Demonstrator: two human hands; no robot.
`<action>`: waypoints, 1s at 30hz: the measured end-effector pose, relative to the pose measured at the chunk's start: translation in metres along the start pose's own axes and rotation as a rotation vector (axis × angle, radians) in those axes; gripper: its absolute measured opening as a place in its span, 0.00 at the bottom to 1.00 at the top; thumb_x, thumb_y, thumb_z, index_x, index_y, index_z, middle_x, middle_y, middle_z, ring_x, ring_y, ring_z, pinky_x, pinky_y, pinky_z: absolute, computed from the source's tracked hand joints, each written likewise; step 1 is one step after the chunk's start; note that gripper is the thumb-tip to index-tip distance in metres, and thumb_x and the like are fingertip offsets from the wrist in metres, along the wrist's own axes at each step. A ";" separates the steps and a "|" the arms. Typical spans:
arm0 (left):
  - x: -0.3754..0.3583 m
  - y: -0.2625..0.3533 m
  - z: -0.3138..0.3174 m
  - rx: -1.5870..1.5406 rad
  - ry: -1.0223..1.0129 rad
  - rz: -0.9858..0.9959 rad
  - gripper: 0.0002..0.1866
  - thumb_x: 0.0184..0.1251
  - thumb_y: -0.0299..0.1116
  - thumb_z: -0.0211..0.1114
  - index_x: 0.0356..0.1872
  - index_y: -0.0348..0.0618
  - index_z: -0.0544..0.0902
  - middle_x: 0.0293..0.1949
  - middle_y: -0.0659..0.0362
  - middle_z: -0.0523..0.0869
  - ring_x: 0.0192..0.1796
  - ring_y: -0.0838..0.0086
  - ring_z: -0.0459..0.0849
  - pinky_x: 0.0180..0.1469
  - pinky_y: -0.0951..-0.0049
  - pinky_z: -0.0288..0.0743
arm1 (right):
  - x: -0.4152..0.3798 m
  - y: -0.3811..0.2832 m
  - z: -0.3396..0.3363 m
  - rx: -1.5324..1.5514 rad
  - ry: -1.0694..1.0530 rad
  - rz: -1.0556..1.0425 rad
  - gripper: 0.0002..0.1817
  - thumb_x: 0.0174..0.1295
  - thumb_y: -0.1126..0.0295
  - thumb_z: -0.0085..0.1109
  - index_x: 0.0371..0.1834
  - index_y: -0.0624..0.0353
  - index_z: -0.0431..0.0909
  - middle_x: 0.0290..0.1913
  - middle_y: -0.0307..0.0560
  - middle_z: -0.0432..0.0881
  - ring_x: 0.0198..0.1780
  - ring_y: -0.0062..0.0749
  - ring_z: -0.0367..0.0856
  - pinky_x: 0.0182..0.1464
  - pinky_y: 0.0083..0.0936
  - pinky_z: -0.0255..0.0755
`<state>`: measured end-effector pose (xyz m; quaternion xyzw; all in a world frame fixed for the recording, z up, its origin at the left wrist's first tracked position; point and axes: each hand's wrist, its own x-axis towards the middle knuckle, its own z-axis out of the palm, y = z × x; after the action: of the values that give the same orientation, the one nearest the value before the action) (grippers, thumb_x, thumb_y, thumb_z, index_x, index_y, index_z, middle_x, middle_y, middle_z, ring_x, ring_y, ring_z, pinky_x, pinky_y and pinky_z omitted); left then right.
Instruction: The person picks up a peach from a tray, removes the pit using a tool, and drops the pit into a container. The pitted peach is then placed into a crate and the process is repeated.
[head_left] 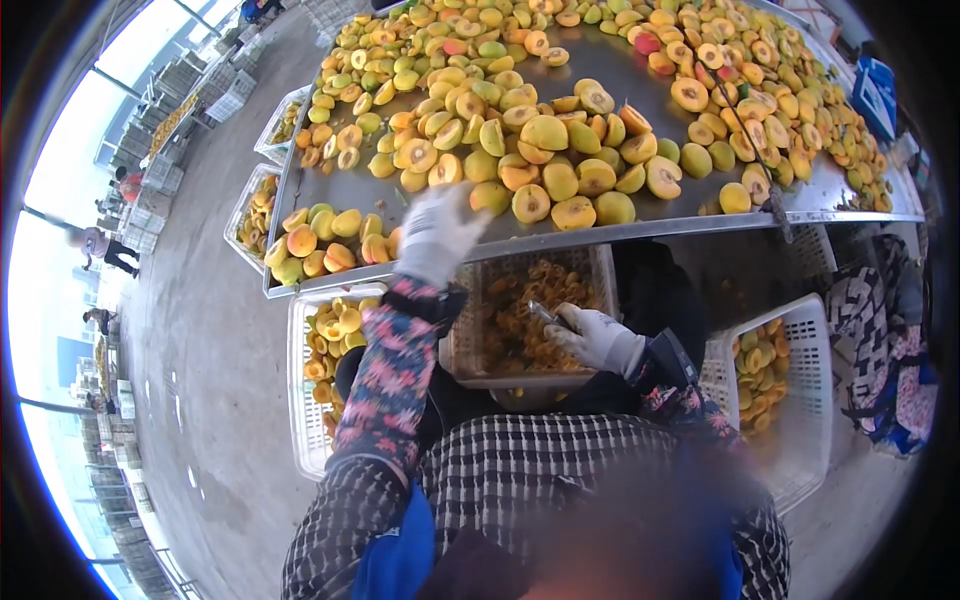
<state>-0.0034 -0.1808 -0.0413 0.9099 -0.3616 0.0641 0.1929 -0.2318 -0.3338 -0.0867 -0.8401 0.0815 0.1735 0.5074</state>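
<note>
Head view: seen over the near edge of the counter point(640, 232), gloved left hand point(435, 240) beside the peach halves point(530, 204), blurred, with fingers spread wide. Seemingly nothing in the palm; contact with the nearest fruit point(490, 197) impossible to tell. Lower down, over the middle crate point(520, 381), gloved right hand point(602, 342) closed narrowly around a small metal tool point(543, 312), tip pointing out past the thumb and forefinger. Beneath the tool, a loose heap of brownish-orange scraps point(505, 345).

Spread across the metal top: many halves, some with cut face and hollow upward, others with rounded skin upward, piled thickest toward the far side. More in the left crate point(305, 400) and the right crate point(815, 400), both down beside the lap.

Judged by look: light enough for one hand, firm yet easily bruised, soft at the cut flesh. Likely wet and slippery on the open face, drier on the skin. Best taken by the rounded back, cupped in the palm, with fingertips just around the rim and only light pressure; with cut face down, best lifted from the sides. Prone to rolling or sliding on smooth metal if nudged. As for the tool, likely stiff and light, best held well back from the tip.
</note>
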 end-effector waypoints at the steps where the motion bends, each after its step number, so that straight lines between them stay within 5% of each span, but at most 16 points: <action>1: 0.008 0.020 0.014 -0.058 -0.068 -0.015 0.26 0.58 0.51 0.68 0.54 0.48 0.81 0.51 0.50 0.83 0.54 0.54 0.81 0.58 0.56 0.74 | 0.002 0.006 0.002 0.023 0.023 -0.021 0.21 0.70 0.52 0.51 0.45 0.62 0.73 0.37 0.62 0.81 0.43 0.58 0.81 0.45 0.44 0.70; 7: 0.031 0.054 0.070 -0.166 -0.177 -0.189 0.30 0.52 0.51 0.73 0.50 0.41 0.75 0.46 0.44 0.82 0.49 0.52 0.82 0.53 0.57 0.76 | 0.006 0.023 0.009 0.215 0.123 -0.047 0.21 0.69 0.54 0.53 0.48 0.64 0.72 0.38 0.60 0.81 0.42 0.50 0.80 0.46 0.39 0.71; 10: 0.021 0.044 0.060 -0.402 -0.163 -0.237 0.28 0.58 0.48 0.68 0.52 0.40 0.72 0.48 0.47 0.81 0.46 0.56 0.84 0.51 0.58 0.78 | 0.002 0.013 0.006 0.399 0.186 -0.050 0.18 0.69 0.59 0.54 0.47 0.65 0.72 0.36 0.56 0.80 0.39 0.44 0.78 0.45 0.35 0.71; 12: 0.015 0.037 0.058 -1.024 -0.135 -0.361 0.21 0.63 0.35 0.61 0.56 0.40 0.71 0.48 0.51 0.80 0.48 0.63 0.83 0.49 0.63 0.80 | 0.006 0.018 0.010 0.479 0.314 -0.203 0.15 0.69 0.62 0.55 0.47 0.65 0.72 0.35 0.53 0.80 0.36 0.40 0.76 0.44 0.34 0.71; 14: -0.007 0.052 0.026 -1.881 -0.141 -0.509 0.19 0.65 0.30 0.58 0.57 0.41 0.72 0.48 0.53 0.80 0.49 0.65 0.82 0.49 0.64 0.80 | 0.001 -0.012 -0.003 0.180 0.572 -0.426 0.12 0.67 0.67 0.56 0.47 0.63 0.71 0.35 0.61 0.80 0.38 0.56 0.80 0.40 0.40 0.72; 18: -0.026 0.055 0.029 -2.180 -0.176 -0.520 0.18 0.68 0.29 0.54 0.58 0.39 0.72 0.46 0.54 0.80 0.48 0.66 0.81 0.52 0.64 0.78 | 0.009 -0.052 -0.014 -0.101 0.645 -0.502 0.16 0.68 0.64 0.55 0.52 0.62 0.69 0.31 0.61 0.81 0.35 0.62 0.80 0.36 0.47 0.72; 23: -0.035 0.074 0.026 -2.239 -0.044 -0.597 0.23 0.79 0.52 0.46 0.55 0.41 0.71 0.54 0.48 0.81 0.54 0.59 0.82 0.59 0.60 0.76 | 0.023 -0.063 -0.005 -0.222 0.686 -0.308 0.18 0.67 0.67 0.55 0.55 0.63 0.65 0.32 0.65 0.80 0.35 0.63 0.80 0.34 0.50 0.72; 30: -0.048 0.079 0.028 -1.774 0.087 -0.395 0.22 0.81 0.49 0.42 0.57 0.39 0.69 0.54 0.49 0.81 0.52 0.64 0.83 0.56 0.65 0.78 | 0.021 -0.063 -0.002 -0.275 0.650 -0.277 0.19 0.65 0.67 0.56 0.56 0.62 0.65 0.29 0.62 0.81 0.33 0.61 0.81 0.34 0.48 0.73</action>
<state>-0.0933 -0.2145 -0.0554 0.4697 -0.1079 -0.2376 0.8434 -0.1921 -0.3053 -0.0421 -0.9147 0.1001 -0.1629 0.3561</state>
